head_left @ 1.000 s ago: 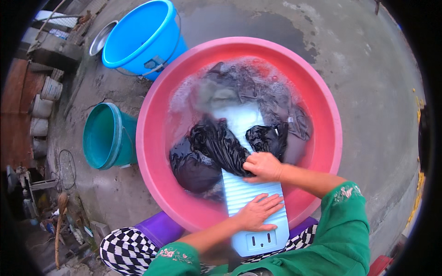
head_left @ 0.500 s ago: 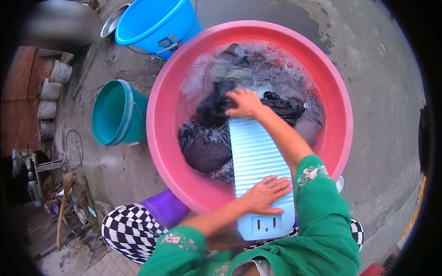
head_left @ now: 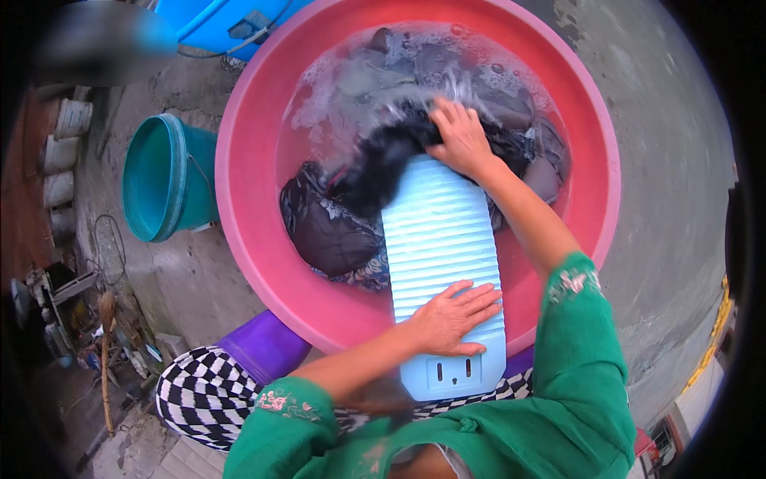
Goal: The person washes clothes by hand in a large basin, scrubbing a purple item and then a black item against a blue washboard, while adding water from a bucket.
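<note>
A light blue ridged washboard (head_left: 443,239) slants into a large pink basin (head_left: 247,271), its slotted end by my lap. Flat on its lower ridges lies my left hand (head_left: 453,321), open with fingers stretched. At the board's far end my right hand (head_left: 463,140) grips a wet black garment (head_left: 383,164), fingers bent over the cloth. Motion smears that garment, and water splashes beside the fingers. More dark clothes soak around it in sudsy water, among them a dark grey bundle (head_left: 331,235) left of the board. The right fingertips are partly lost in splash and cloth.
A teal bucket (head_left: 152,180) stands left of the basin, and a bright blue bucket (head_left: 231,24) touches its far left side. Purple boots or leg covers (head_left: 267,345) press near the basin's front. A broom (head_left: 106,351) and clutter lie at the far left.
My right hand has shifted right and lifted the black garment over the board's far end, splashing water. My left hand stays on the board. The whole view has moved somewhat.
</note>
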Demonstrator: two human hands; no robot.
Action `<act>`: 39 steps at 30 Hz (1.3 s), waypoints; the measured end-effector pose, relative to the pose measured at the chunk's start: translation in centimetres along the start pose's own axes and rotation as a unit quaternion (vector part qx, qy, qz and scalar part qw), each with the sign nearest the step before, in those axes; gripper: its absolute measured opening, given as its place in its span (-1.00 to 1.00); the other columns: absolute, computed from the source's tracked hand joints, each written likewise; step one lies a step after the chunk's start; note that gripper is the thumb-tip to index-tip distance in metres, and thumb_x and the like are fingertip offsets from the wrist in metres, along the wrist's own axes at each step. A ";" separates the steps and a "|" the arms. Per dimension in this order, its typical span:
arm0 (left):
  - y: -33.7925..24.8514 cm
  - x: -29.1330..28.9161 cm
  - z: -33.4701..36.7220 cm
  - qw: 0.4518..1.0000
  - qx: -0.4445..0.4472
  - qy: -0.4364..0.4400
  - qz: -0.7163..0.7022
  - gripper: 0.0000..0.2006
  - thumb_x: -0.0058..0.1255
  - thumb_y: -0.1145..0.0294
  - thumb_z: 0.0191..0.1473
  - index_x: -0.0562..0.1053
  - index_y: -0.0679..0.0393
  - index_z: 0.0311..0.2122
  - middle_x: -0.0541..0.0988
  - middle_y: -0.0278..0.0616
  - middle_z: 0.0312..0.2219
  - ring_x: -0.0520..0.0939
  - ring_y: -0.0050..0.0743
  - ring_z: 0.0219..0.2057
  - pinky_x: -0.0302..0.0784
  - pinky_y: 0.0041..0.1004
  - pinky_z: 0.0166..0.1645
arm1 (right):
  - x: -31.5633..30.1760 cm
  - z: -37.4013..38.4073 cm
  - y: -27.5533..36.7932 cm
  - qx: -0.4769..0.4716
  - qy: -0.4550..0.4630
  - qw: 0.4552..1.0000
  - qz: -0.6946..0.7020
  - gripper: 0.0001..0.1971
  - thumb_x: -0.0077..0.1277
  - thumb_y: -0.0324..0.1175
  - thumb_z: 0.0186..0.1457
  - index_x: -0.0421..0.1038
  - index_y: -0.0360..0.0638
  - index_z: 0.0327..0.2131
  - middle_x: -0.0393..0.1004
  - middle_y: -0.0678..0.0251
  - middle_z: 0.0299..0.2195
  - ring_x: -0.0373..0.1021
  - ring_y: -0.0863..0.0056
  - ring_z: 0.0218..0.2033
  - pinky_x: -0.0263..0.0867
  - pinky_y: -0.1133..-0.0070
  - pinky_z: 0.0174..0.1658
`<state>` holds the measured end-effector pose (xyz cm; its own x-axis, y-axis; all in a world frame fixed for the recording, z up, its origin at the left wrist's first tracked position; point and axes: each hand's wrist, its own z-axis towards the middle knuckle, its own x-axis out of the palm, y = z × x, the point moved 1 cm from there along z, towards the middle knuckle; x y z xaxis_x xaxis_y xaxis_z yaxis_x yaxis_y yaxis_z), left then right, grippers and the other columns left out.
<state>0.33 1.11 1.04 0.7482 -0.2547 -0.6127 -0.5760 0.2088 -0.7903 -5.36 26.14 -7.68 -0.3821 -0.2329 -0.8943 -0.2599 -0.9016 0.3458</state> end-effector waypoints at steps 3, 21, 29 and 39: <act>0.1 -0.1 -0.1 1.000 -0.005 0.004 0.006 -0.29 -0.12 -0.14 -0.02 0.22 0.18 0.13 0.21 -0.08 0.15 0.18 -0.28 0.20 -0.01 -0.19 0.23 | 0.8 1.9 0.2 0.078 0.068 0.993 0.051 -0.51 0.12 -0.28 -0.16 0.26 -0.11 -0.09 0.34 0.17 -0.09 0.28 0.19 -0.08 0.14 0.35 -0.06; 0.1 -0.3 -0.5 1.000 -0.009 -0.004 0.003 -0.32 -0.16 -0.14 -0.01 0.24 0.17 0.11 0.19 -0.15 0.16 0.14 -0.38 0.22 -0.10 -0.26 0.28 | -3.4 -1.7 0.4 0.016 0.167 0.983 0.077 -0.68 0.11 -0.24 -0.19 0.35 -0.16 -0.32 0.38 0.21 -0.36 0.33 0.22 -0.21 0.29 0.38 -0.22; 0.8 0.3 -0.4 1.000 -0.005 -0.014 -0.006 -0.30 -0.13 -0.14 -0.03 0.23 0.17 0.12 0.21 -0.09 0.15 0.19 -0.29 0.20 -0.01 -0.18 0.23 | -9.7 -1.3 -0.4 0.139 0.383 0.906 0.117 -0.51 0.07 -0.08 -0.16 0.34 -0.24 -0.20 0.37 0.06 -0.18 0.30 0.14 -0.08 0.24 0.38 -0.05; 0.8 0.8 -1.0 0.997 -0.010 -0.025 -0.071 -0.25 -0.05 -0.08 -0.13 0.22 0.27 0.10 0.24 0.02 0.11 0.17 -0.16 0.20 -0.04 -0.14 0.25 | -1.2 -5.4 12.8 -0.151 0.112 0.976 0.112 -0.59 0.14 -0.06 -0.25 0.37 -0.04 -0.31 0.33 0.27 -0.22 0.23 0.23 -0.11 0.12 0.26 -0.13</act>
<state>0.14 0.10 -0.13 0.8379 -0.2328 -0.4937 -0.4693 0.1549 -0.8694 -3.41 12.92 -3.69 -0.1866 -0.4795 -0.8575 0.0940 -0.8775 0.4703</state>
